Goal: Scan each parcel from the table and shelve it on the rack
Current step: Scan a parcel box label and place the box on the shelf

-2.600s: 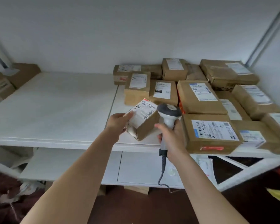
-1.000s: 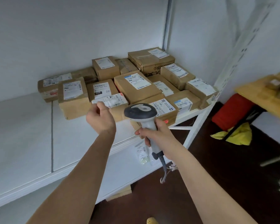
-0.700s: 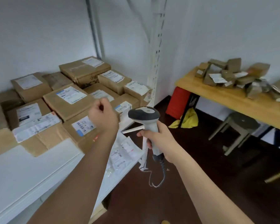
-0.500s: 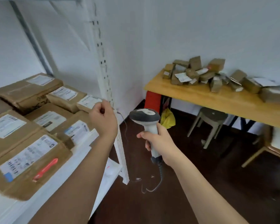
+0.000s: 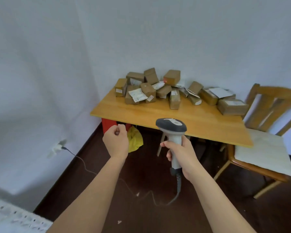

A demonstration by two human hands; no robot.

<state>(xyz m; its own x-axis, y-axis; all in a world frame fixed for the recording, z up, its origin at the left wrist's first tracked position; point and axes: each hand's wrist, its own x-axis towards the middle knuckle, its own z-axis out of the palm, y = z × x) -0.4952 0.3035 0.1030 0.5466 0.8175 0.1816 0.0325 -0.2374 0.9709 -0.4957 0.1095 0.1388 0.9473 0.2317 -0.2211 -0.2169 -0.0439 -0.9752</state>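
Parcels (image 5: 160, 91) are lying heaped toward the back of the wooden table (image 5: 175, 118), well apart from both hands. The right hand (image 5: 181, 153) is gripping the handle of the grey scanner (image 5: 172, 132), holding it upright with its cable (image 5: 178, 187) trailing to the dark floor. The left hand (image 5: 115, 142) is hanging in the air with fingers curled into a fist, holding nothing, beside a wooden chair (image 5: 265, 145).

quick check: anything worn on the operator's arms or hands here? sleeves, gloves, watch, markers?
Nothing worn. The left hand and right hand are bare, with no gloves, rings or markers visible. Both forearms are bare to the frame edge: no sleeves, watch or bands in view.
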